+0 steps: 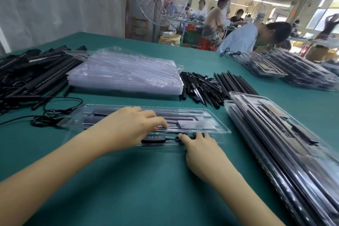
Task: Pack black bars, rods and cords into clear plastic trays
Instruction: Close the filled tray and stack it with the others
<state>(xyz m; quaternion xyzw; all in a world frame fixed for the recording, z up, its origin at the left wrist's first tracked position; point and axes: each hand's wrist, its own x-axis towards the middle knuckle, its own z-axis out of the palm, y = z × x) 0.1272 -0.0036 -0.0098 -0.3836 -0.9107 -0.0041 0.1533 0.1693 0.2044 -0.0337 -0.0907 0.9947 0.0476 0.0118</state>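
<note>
- Our left hand point(132, 124) lies on the clear tray point(214, 114) with fingers spread and relaxed. It presses the black bars point(96, 115) down, we think to keep the tray from sliding.
- Our right hand point(198, 145) pushes the cord point(172, 139) into the near channel with its fingertips, just beside the controller point(153, 138). It grips nothing.
- A loose cord point(55, 112) lies at the tray's left end and could catch.
- Behind are empty trays point(124, 73) and loose rods point(200, 88). Packed trays point(275, 134) lie near on the right.
</note>
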